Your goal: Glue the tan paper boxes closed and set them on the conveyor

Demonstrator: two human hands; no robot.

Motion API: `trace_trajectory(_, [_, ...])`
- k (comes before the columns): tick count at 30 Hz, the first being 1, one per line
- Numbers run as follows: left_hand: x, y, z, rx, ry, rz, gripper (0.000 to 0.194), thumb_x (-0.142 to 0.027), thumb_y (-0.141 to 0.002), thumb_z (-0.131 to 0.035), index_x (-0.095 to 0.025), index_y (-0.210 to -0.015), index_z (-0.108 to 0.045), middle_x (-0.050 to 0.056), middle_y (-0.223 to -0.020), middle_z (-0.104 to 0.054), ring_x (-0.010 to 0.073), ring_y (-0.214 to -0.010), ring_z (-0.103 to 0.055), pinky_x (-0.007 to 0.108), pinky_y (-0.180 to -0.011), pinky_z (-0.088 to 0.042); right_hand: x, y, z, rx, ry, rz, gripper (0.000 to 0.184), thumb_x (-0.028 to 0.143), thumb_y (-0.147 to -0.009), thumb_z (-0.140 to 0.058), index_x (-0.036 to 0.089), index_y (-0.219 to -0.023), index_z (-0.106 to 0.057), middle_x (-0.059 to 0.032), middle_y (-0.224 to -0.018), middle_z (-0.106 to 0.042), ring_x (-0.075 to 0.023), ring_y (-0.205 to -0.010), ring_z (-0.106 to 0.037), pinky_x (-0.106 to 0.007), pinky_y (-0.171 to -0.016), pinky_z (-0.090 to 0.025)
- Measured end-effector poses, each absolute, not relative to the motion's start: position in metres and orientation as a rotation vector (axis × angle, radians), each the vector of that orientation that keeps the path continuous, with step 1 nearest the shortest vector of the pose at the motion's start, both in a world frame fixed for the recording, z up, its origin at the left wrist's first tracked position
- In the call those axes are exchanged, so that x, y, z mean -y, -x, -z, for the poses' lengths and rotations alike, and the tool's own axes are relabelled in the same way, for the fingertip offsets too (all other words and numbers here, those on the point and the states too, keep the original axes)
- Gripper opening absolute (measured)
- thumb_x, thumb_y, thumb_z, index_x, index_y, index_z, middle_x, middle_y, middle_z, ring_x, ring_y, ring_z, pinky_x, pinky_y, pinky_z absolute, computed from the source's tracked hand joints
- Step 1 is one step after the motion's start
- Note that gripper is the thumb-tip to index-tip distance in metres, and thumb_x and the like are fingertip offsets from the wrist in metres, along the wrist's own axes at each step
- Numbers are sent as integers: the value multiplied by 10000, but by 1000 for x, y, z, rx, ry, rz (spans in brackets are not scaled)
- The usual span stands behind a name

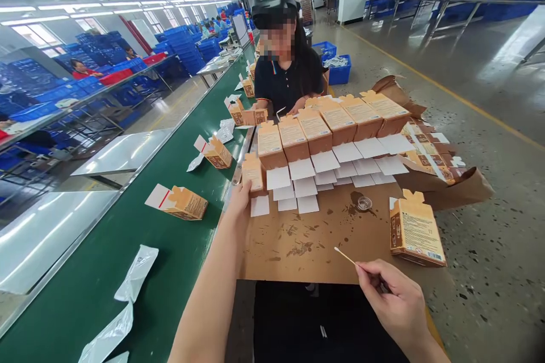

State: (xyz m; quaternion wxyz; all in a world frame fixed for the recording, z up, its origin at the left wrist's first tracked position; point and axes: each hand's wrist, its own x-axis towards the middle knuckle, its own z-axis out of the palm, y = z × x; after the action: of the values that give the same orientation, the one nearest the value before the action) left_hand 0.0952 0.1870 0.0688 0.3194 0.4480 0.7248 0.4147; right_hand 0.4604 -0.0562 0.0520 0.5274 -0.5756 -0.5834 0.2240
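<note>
My left hand [240, 197] grips a small tan-and-brown carton [253, 174] at the near left end of the stacked cartons; its fingers are partly hidden behind the box. Between thumb and fingertips of my right hand [389, 292] is a cotton swab [344, 255], its white tip pointing up and left over the brown board [272, 258]. Rows of open cartons [313, 130] stand ahead with white flaps [302, 170] hanging toward me. A small clear dish [364, 203] sits on the board amid wet spots. A single carton [419, 231] stands at the right.
On the left runs a green conveyor belt [166, 261] carrying open cartons [189, 203] and silver packets [137, 273]. Across the board sits a co-worker [285, 79] in a dark shirt. Torn brown paper [451, 190] lies at the right, beside flat printed cartons [430, 150].
</note>
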Motion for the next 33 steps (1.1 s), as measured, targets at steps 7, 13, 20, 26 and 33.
trace_trajectory(7, [-30, -105, -28, -1476, -663, -1453, 907, -634, -659, -1191, -236, -1387, -825, 201, -1482, -888, 494, -1539, -787, 673, -1343, -613, 48, -438, -45, 1540, 1244, -518, 251, 218, -1122, -758, 284, -890, -831, 23, -656, -723, -162, -499, -649, -276, -469, -547])
trace_trajectory(13, [-7, -126, -4, -1617, -791, -1379, 925, -672, -580, -1221, -209, -1274, -823, 204, -1344, -904, 469, -1357, -867, 669, -1273, -658, 33, -382, -12, 1818, 1206, -543, 328, 107, -1128, -609, 260, -864, -727, 20, -727, -732, -139, -609, -665, -247, -614, -536])
trace_trajectory(20, [-4, -134, -8, -1644, -903, -1416, 958, -662, -644, -1195, -253, -1377, -733, 172, -1388, -873, 418, -1329, -873, 609, -1222, -690, 18, -365, 7, 1906, 1209, -544, 362, 44, -1076, -623, 273, -795, -610, 42, -725, -636, -137, -622, -557, -274, -628, -427])
trace_trajectory(26, [9, -158, -4, -1780, -1095, -1421, 969, -658, -704, -1141, -282, -1436, -629, 147, -1397, -811, 399, -1327, -858, 579, -1156, -718, 27, -399, -4, 1806, 1273, -496, 355, 92, -1137, -590, 275, -837, -644, 38, -736, -651, -140, -642, -603, -254, -650, -504])
trace_trajectory(33, [26, -172, -10, -2038, -1328, -1281, 776, -649, -775, -1045, -300, -1298, -591, 102, -1235, -773, 393, -1172, -863, 538, -947, -747, 64, -426, -21, 1617, 1326, -502, 312, 149, -1155, -694, 276, -870, -703, 47, -700, -663, -134, -568, -604, -255, -560, -511])
